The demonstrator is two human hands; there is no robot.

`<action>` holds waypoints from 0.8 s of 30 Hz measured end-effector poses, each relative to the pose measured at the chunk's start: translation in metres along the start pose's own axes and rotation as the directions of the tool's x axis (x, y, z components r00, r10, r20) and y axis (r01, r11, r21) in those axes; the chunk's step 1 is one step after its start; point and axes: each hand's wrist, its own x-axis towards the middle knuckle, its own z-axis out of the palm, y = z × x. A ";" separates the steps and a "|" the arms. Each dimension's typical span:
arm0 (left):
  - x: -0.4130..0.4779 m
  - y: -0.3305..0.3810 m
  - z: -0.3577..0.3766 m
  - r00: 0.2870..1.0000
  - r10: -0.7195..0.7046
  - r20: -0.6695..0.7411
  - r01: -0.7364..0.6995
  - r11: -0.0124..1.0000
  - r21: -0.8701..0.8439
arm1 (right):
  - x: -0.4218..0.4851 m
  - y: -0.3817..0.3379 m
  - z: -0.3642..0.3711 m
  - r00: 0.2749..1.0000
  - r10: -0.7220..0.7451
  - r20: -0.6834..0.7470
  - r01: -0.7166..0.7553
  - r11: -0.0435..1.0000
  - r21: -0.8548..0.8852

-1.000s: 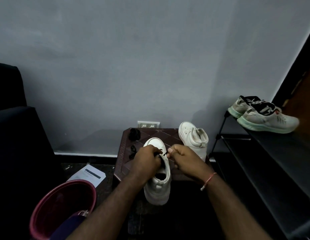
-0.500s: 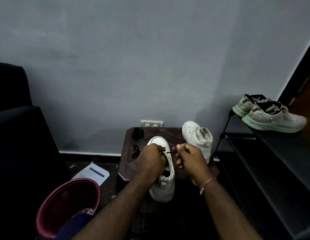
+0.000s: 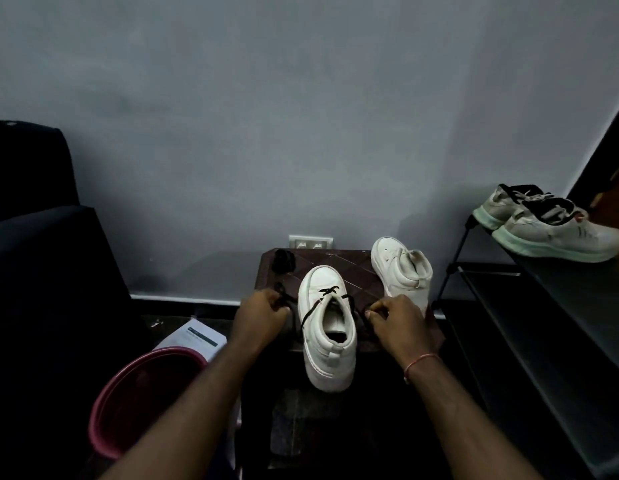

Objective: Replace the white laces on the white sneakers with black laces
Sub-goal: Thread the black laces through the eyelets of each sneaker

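Observation:
A white high-top sneaker (image 3: 327, 327) lies on a small dark brown table (image 3: 356, 268), toe toward the wall, heel hanging over the front edge. A black lace (image 3: 327, 291) crosses its lowest eyelets and runs out to both sides. My left hand (image 3: 261, 317) grips the lace's left end beside the shoe. My right hand (image 3: 400, 322) pinches the right end on the other side. A second white sneaker (image 3: 403, 270) without a lace stands at the table's back right. A bundled black lace (image 3: 283, 260) sits at the back left corner.
A pink bucket (image 3: 145, 400) stands on the floor at lower left, with a printed paper (image 3: 194, 337) behind it. A black rack (image 3: 543, 323) on the right carries a pair of white-and-green sneakers (image 3: 550, 226). A dark sofa (image 3: 41, 271) fills the left side.
My hands were together over the shoe's eyelets; now they have moved apart to either side, pulling the black lace ends outward. The shoe's top is uncovered.

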 end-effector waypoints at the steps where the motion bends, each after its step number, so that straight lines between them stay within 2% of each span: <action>1: 0.000 -0.003 0.004 0.999 0.025 0.028 -0.027 0.997 0.074 | -0.001 -0.002 -0.002 1.000 0.007 -0.017 -0.007 1.000 0.006; 4: -0.001 -0.007 0.014 0.997 0.071 0.028 -0.075 0.969 0.235 | -0.004 -0.006 -0.011 0.998 0.023 -0.057 -0.023 1.000 0.006; 9: 0.005 -0.009 0.020 0.985 0.160 -0.064 -0.140 0.959 0.247 | -0.009 -0.015 -0.024 1.000 -0.016 0.005 0.015 0.998 0.053; 16: 0.031 -0.006 0.019 0.984 0.165 0.063 -0.176 0.882 0.437 | -0.009 -0.044 -0.010 0.989 -0.147 -0.017 0.148 0.970 0.195; 19: 0.033 -0.008 0.020 0.987 0.153 0.040 -0.157 0.903 0.400 | -0.010 -0.053 -0.008 0.982 -0.187 -0.025 0.188 0.963 0.192; 21: 0.032 -0.008 0.017 0.991 0.132 -0.014 -0.122 0.946 0.299 | -0.010 -0.055 -0.008 0.982 -0.189 -0.018 0.188 0.961 0.202; 24: 0.029 0.003 0.007 0.968 0.225 -0.116 -0.206 0.966 0.156 | -0.007 -0.060 -0.014 0.977 -0.207 -0.057 0.215 0.946 0.244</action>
